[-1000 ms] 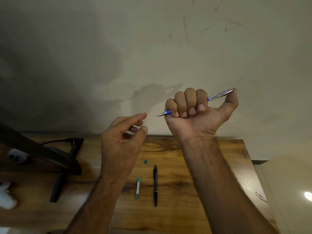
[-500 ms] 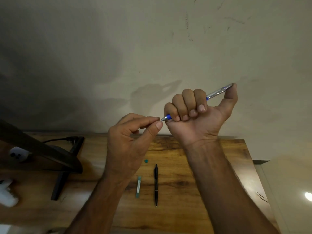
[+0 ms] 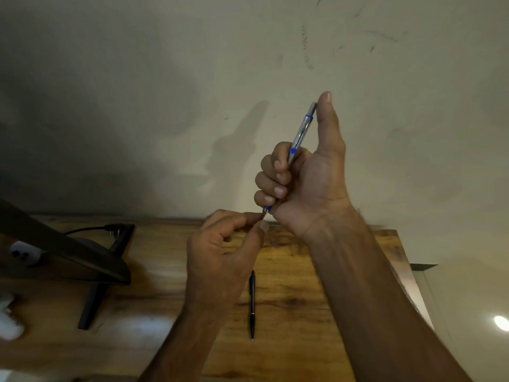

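The silver mechanical pencil with blue bands [image 3: 299, 132] now stands steeply, tip down, where a second ago it lay almost level in the same fist. The right hand [image 3: 308, 183] grips its lower barrel with four fingers curled tight round it. The thumb is stretched straight up beside the cap end.

The left hand [image 3: 220, 252] hung apart with loose fingers a second ago and has since come up under the fist. Its thumb and forefinger [image 3: 264, 226] are pinched together right at the pencil's metal tip, just below the right little finger. Whether a lead sits between them is too small to tell.

I judge the work has passed from approach to contact at the tip. It is likely feeding or pushing in a lead, with the thumb ready at the cap.

Below the left fingers, well apart, a slim black pen [image 3: 252, 304] lies on the wooden table [image 3: 303, 271]. A dark angled stand [image 3: 82, 257] sits far to their left.
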